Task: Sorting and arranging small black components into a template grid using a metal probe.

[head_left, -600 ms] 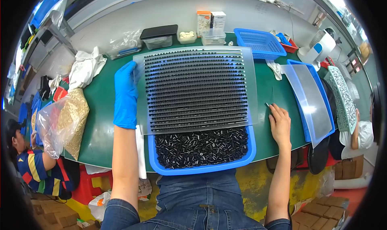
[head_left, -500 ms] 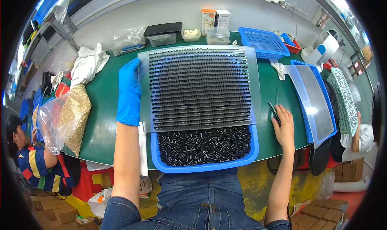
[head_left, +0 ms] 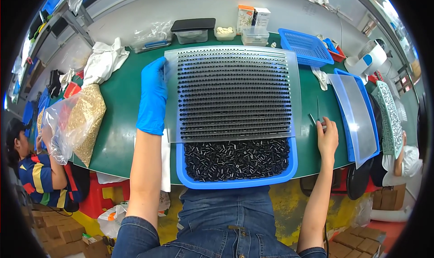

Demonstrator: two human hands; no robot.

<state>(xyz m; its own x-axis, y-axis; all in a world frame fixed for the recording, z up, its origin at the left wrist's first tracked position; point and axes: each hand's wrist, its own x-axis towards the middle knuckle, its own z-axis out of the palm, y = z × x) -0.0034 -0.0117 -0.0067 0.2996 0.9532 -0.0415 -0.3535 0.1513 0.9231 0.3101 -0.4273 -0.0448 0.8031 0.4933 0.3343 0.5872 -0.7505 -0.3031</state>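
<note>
Head view: closest to the wearer, a blue tray [head_left: 239, 184] of short black tubes [head_left: 235, 160] sits at the near edge of the green worktop [head_left: 120, 122], and a clear sheet [head_left: 294, 99], lined with rows of black pieces, covers its middle and far part. The hands are well apart: the gloved left hand [head_left: 153, 97] grips the sheet's left edge, while the bare right hand [head_left: 327, 138] is at a slim pointed tool [head_left: 313, 119], whether closed on it I cannot tell. Farther back stand a black-lidded container [head_left: 193, 35] and a blue basket [head_left: 306, 47].
</note>
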